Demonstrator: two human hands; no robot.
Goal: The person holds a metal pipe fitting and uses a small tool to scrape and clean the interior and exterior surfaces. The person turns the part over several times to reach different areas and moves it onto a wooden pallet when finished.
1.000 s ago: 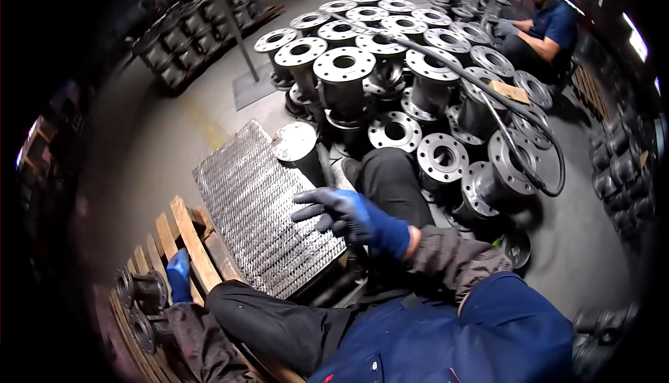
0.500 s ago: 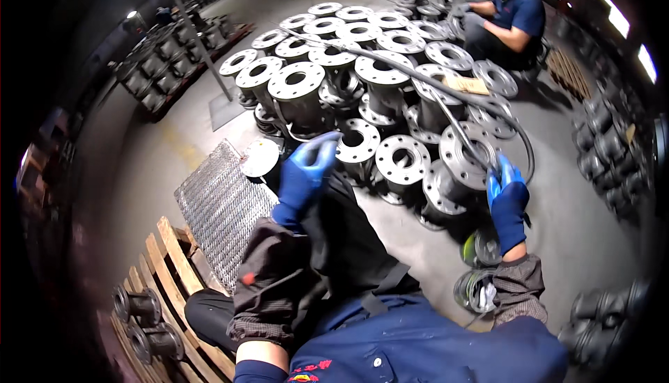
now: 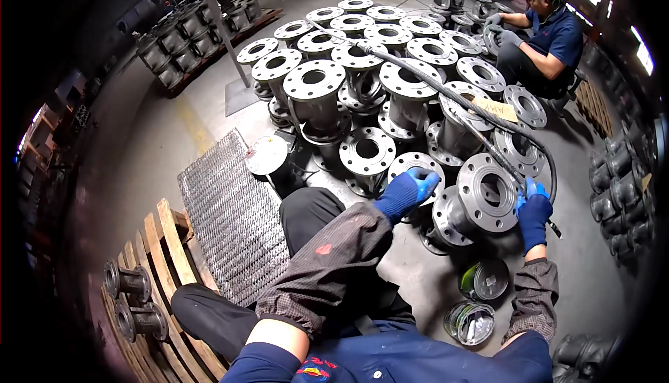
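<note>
Blue-gloved left hand (image 3: 417,186) and blue-gloved right hand (image 3: 534,206) are flanking the grey, round-flanged metal pipe (image 3: 474,199); neither grip is showing clearly.

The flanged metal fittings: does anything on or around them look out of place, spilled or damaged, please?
Slightly: a dark hose lies curved across the tops of the flanged fittings, cutting across their rows, with a tan tag beside it. I see no obvious spill or damage.
</note>
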